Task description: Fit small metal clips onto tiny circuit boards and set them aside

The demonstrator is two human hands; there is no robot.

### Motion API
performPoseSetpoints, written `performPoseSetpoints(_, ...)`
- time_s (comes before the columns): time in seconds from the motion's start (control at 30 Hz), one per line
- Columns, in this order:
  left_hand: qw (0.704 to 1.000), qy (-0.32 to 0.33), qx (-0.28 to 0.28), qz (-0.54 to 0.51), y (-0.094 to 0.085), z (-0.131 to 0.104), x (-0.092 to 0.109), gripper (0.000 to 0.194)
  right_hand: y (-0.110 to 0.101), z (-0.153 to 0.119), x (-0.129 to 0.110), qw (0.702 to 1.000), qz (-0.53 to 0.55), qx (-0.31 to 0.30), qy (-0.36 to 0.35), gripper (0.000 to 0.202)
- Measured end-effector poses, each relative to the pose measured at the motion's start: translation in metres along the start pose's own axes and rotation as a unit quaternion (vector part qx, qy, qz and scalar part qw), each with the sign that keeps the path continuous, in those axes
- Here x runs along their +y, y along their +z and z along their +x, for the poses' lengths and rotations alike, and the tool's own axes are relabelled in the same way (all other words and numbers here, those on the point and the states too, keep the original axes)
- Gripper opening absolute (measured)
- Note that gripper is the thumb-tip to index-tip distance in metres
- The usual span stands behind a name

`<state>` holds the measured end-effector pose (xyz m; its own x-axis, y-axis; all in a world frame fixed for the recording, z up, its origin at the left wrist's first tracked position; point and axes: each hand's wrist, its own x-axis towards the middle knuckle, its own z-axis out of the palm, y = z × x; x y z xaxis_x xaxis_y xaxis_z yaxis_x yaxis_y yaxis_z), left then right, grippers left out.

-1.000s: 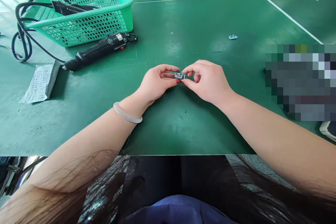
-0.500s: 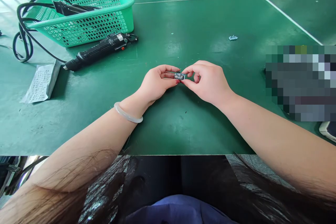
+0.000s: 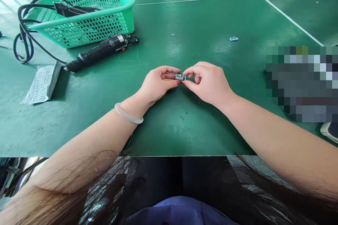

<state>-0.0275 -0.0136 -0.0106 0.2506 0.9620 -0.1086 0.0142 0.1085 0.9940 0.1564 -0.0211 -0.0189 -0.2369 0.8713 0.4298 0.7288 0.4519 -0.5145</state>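
Between my two hands is a small circuit board (image 3: 180, 77), dark with pale metallic parts on its upper face. My left hand (image 3: 158, 81) is closed, its thumb and fingertips pinching the board's left end. From the other side, the thumb and forefinger of my right hand (image 3: 208, 79) pinch its right end. Both hands are just above the green tabletop, near the middle of the view. The board's underside and the edges under my fingertips are hidden.
At the left, a black electric screwdriver (image 3: 101, 52) lies before a green plastic basket (image 3: 87, 30) holding another black tool with a looped cable (image 3: 26, 31). A wrapped paper packet (image 3: 41, 82) is nearby. A small bluish piece (image 3: 233, 38) lies farther back. Something blurred (image 3: 306, 84) occupies the right.
The view has shifted very slightly. Both hands keep their pinch on the small circuit board, which appears tilted a little differently.
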Motion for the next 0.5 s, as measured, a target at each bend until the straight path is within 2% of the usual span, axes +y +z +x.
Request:
performPoseSetpoints(0.37,0.999,-0.023,0.015,-0.026,0.002,-0.004,0.006,0.02,0.001,0.0,-0.006,1.0,0.015,0.016,0.009,0.01)
performPoseSetpoints(0.5,0.995,-0.031,0.016,-0.092,0.006,-0.006,0.009,0.021,0.003,0.001,-0.013,0.999,0.033,0.02,0.01,0.009)
